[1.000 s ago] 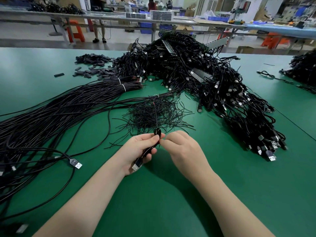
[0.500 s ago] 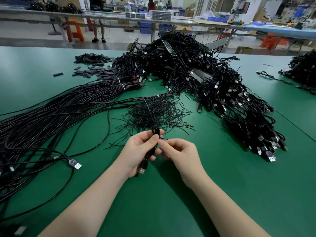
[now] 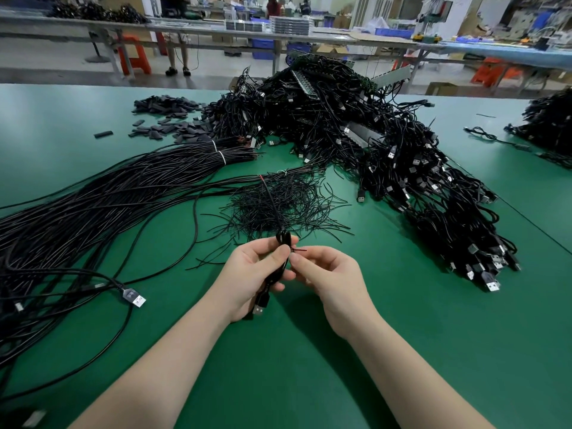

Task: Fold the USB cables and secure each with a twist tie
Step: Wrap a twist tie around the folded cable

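A folded cable [image 3: 278, 267] is held above the green desk [image 3: 433, 351] in the left hand [image 3: 252, 274], the fingers curled round its middle; the top loop is seen above the thumb, and a USB plug [image 3: 257, 309] sticks out below the palm. Most of the fold is hidden inside the grip, so the number of turns cannot be told. A twist tie [image 3: 298, 250] is pinched at the cable by the fingertips of the right hand [image 3: 325, 274], and only its short free end is visible; how far it is wound round the cable cannot be made out. One thin strand with a red tip rises from the loop. Just beyond the cable a heap of loose ties [image 3: 278, 202] is spread. To the cable's left, long unfolded cables [image 3: 93, 212] are laid, cut off by the frame edge. Beyond and to its right, a tangled pile [image 3: 387, 150] of finished cables is heaped; single bundles in it are hard to separate.
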`<state>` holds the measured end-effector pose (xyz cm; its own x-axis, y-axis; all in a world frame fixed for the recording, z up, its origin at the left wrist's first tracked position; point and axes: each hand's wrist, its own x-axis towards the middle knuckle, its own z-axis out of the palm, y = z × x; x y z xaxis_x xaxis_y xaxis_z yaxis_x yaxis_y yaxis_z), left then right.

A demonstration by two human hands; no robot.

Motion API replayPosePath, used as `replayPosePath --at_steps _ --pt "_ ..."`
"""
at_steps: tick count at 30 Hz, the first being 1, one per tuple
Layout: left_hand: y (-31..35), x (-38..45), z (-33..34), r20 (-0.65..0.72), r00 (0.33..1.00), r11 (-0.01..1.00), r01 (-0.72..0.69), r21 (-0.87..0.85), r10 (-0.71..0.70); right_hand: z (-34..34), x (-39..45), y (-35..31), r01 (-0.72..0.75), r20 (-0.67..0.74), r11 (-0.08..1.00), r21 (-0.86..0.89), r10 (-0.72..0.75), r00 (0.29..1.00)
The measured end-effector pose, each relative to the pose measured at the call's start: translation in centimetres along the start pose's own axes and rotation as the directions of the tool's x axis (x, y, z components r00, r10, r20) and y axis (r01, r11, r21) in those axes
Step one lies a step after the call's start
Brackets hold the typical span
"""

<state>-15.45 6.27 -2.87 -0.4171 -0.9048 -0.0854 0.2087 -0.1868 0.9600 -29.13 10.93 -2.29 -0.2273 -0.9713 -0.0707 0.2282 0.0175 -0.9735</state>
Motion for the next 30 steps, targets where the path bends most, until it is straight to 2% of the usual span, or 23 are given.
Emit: replayPosePath --at_steps 1,2,3,4,5,6,7,8,9,10,11,12,13,14,15,16,17,18,20,23,30 --pt "0.0 0.0 0.0 -0.001 1.0 1.0 0.005 0.012 -0.005 -0.1 0.1 0.1 0.104 -0.021 0.983 -0.152 -0.108 0.994" --pt "0.0 0.0 0.0 -0.001 1.0 1.0 0.013 0.02 -0.013 -0.4 0.2 0.2 0.241 -0.019 0.908 -0.343 -0.264 0.964" --pt "0.1 0.1 0.0 -0.001 1.0 0.999 0.022 0.025 -0.022 -0.6 0.4 0.3 0.395 0.038 0.753 -0.527 -0.444 0.895" --pt "0.1 0.1 0.0 0.0 0.999 0.999 0.033 0.028 -0.033 -0.8 0.7 0.3 0.534 0.152 0.532 -0.657 -0.6 0.785" --pt "0.2 0.1 0.0 0.0 0.999 0.999 0.044 0.028 -0.044 -1.0 0.9 0.3 0.63 0.292 0.295 -0.719 -0.695 0.658" --pt "0.2 0.2 -0.1 0.002 0.998 0.998 0.057 0.024 -0.057 -1.3 1.2 0.3 0.679 0.421 0.086 -0.729 -0.726 0.543" --pt "0.3 0.2 -0.1 0.003 0.998 0.997 0.07 0.017 -0.07 -1.4 1.5 0.2 0.698 0.517 -0.066 -0.713 -0.721 0.461" --pt "0.4 0.2 -0.2 0.005 0.996 0.996 0.083 0.012 -0.084 -1.5 1.8 0.1 0.704 0.575 -0.156 -0.692 -0.709 0.409" --pt "0.4 0.1 -0.2 0.005 0.995 0.995 0.095 0.007 -0.095 -1.6 2.0 0.1 0.708 0.595 -0.187 -0.681 -0.704 0.387" --pt "0.5 0.1 -0.2 0.006 0.995 0.995 0.103 0.002 -0.103 -1.7 2.1 0.1 0.711 0.585 -0.171 -0.682 -0.71 0.391" --pt "0.5 0.1 -0.2 0.004 0.995 0.995 0.104 -0.007 -0.104 -1.7 2.1 0.2 0.715 0.541 -0.099 -0.692 -0.728 0.422" --pt "0.4 0.1 -0.2 -0.003 0.995 0.995 0.099 -0.02 -0.099 -1.6 1.8 0.3 0.71 0.453 0.039 -0.703 -0.745 0.49" --pt "0.4 0.1 -0.2 -0.012 0.996 0.995 0.088 -0.037 -0.088 -1.4 1.6 0.4 0.683 0.331 0.25 -0.686 -0.729 0.599" --pt "0.4 0.1 -0.1 -0.023 0.997 0.996 0.073 -0.057 -0.074 -1.1 1.3 0.4 0.599 0.188 0.512 -0.615 -0.643 0.743" --pt "0.4 0.1 -0.1 -0.034 0.998 0.996 0.057 -0.075 -0.06 -0.8 1.0 0.3 0.444 0.076 0.753 -0.485 -0.47 0.88" --pt "0.4 0.1 -0.1 -0.043 0.998 0.995 0.045 -0.085 -0.049 -0.5 0.9 0.2 0.266 0.023 0.901 -0.343 -0.275 0.961" --pt "0.4 0.0 0.0 -0.045 0.998 0.996 0.036 -0.085 -0.04 -0.4 0.7 0.1 0.132 0.013 0.957 -0.258 -0.134 0.991" --pt "0.4 0.0 0.0 -0.039 0.999 0.996 0.03 -0.081 -0.033 -0.3 0.6 0.1 0.066 0.017 0.969 -0.239 -0.063 0.998" --pt "0.3 0.0 0.2 -0.026 0.999 0.997 0.019 -0.075 -0.021 -0.2 0.4 -0.1 0.024 0.028 0.978 -0.209 -0.019 0.999" --pt "0.2 0.0 0.3 -0.027 1.0 0.998 0.009 -0.062 -0.01 -0.2 0.2 -0.4 -0.055 0.05 0.996 -0.071 0.059 0.997" --pt "-0.1 -0.1 0.1 0.02 1.0 1.0 -0.017 0.0 0.017 -0.8 0.2 -1.6 -0.291 0.179 0.956 0.039 0.28 0.943"
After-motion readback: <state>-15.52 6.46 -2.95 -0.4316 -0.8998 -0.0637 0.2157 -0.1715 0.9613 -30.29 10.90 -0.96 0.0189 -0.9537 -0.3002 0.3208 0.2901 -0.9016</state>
